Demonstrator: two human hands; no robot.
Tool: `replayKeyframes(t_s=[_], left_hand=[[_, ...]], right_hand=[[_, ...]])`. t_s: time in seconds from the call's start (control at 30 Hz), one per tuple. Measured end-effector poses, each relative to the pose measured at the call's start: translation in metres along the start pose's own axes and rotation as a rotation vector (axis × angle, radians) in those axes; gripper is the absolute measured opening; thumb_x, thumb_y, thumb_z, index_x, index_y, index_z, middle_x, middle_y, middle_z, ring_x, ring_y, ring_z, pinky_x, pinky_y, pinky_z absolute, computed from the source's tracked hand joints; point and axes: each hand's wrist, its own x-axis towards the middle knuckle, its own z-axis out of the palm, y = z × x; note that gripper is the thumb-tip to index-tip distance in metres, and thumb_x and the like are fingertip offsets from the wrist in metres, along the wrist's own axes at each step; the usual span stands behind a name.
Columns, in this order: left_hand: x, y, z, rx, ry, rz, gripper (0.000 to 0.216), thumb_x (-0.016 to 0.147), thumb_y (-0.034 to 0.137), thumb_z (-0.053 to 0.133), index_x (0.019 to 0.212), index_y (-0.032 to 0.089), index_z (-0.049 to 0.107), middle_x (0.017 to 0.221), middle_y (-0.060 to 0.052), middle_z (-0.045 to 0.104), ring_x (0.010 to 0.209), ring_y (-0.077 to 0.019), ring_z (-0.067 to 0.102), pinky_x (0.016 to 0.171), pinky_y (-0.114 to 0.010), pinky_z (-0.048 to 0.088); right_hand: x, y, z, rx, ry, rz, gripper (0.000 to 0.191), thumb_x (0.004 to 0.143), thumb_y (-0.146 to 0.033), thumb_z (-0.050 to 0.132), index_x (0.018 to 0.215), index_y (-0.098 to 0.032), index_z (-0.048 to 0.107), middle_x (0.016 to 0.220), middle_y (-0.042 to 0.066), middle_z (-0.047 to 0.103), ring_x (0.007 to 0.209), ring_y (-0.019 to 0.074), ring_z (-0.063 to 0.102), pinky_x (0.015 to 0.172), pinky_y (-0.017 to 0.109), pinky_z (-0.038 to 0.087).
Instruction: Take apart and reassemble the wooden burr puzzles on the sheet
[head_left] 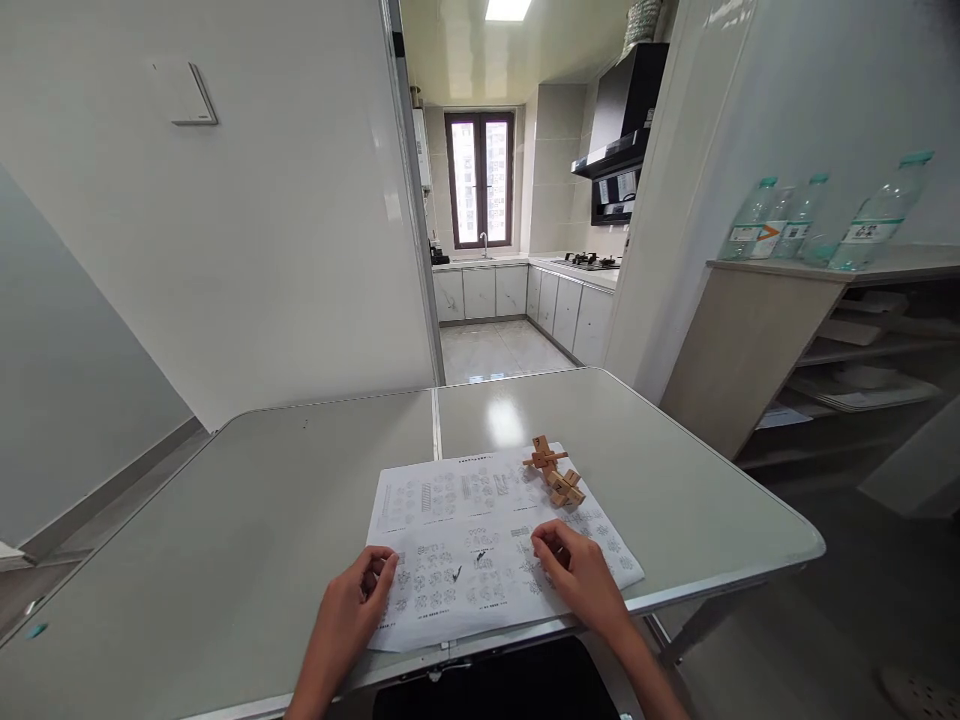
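Resting loose and empty, left grip (351, 600) and right grip (581, 570) are maybe keeping paper (517, 610) flat, wooden blocks (565, 488) sitting beyond the right

A pale wall (300, 230) with a white switch plate (186, 95) fills the upper left of the frame. At top centre, a doorway opens on a kitchen: a lit ceiling panel (508, 9), a dark-framed window (460, 180) with a tall building outside, marbled white cabinets (478, 292), a black range hood (630, 95) and a gas cooktop (590, 261) over glossy floor tiles (499, 348). At right, clear bottles (874, 230) stand on a wooden shelf unit (772, 330) holding papers. The grey-green surface (225, 540), metal-edged, spans the lower frame, reflecting light near its far edge.
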Motion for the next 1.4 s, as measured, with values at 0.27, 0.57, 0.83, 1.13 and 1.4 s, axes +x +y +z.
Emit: replayKeyframes(t_s=[0.27, 0.57, 0.83, 1.13, 1.4], left_hand=[[0.001, -0.004, 0.000, -0.004, -0.013, -0.009, 0.047, 0.093, 0.065, 0.045, 0.091, 0.023, 0.067, 0.068, 0.001, 0.066, 0.061, -0.0193, 0.059, 0.059, -0.026, 0.046], [0.000, -0.013, 0.001, -0.013, -0.035, -0.012, 0.044, 0.095, 0.063, 0.044, 0.093, 0.024, 0.065, 0.070, 0.002, 0.065, 0.062, -0.0177, 0.054, 0.060, -0.025, 0.043], [0.002, -0.018, 0.003, 0.000, -0.037, 0.006, 0.046, 0.096, 0.063, 0.042, 0.095, 0.023, 0.064, 0.070, 0.001, 0.064, 0.060, -0.0179, 0.053, 0.059, -0.026, 0.042], [-0.001, -0.016, 0.002, 0.011, -0.040, -0.001, 0.045, 0.096, 0.061, 0.041, 0.093, 0.022, 0.064, 0.069, 0.001, 0.063, 0.061, -0.0177, 0.053, 0.059, -0.026, 0.040], [-0.002, -0.009, 0.000, -0.004, -0.032, -0.002, 0.045, 0.096, 0.061, 0.042, 0.093, 0.022, 0.064, 0.071, 0.000, 0.065, 0.061, -0.0173, 0.053, 0.060, -0.026, 0.042]], right_hand=[[0.001, -0.004, 0.000, -0.002, -0.021, 0.003, 0.028, 0.099, -0.046, 0.053, 0.088, -0.022, 0.063, 0.077, 0.003, 0.069, 0.066, 0.0198, 0.062, 0.063, 0.029, 0.046], [0.031, -0.007, -0.028, -0.089, 0.031, -0.067, 0.033, 0.098, -0.051, 0.052, 0.091, -0.022, 0.065, 0.078, 0.003, 0.071, 0.065, 0.0191, 0.066, 0.059, 0.028, 0.050], [0.103, 0.014, -0.070, -0.444, 0.195, 0.015, 0.039, 0.093, -0.042, 0.053, 0.119, -0.016, 0.064, 0.123, 0.017, 0.068, 0.106, 0.0285, 0.066, 0.084, 0.037, 0.051], [0.132, 0.022, -0.064, -0.485, 0.034, 0.129, 0.030, 0.094, -0.046, 0.055, 0.092, -0.021, 0.072, 0.084, 0.007, 0.079, 0.075, 0.0225, 0.071, 0.060, 0.027, 0.042], [0.113, -0.022, -0.039, -0.327, -0.017, -0.143, 0.035, 0.098, -0.052, 0.053, 0.103, -0.022, 0.070, 0.089, 0.004, 0.075, 0.078, 0.0212, 0.068, 0.071, 0.030, 0.048]])
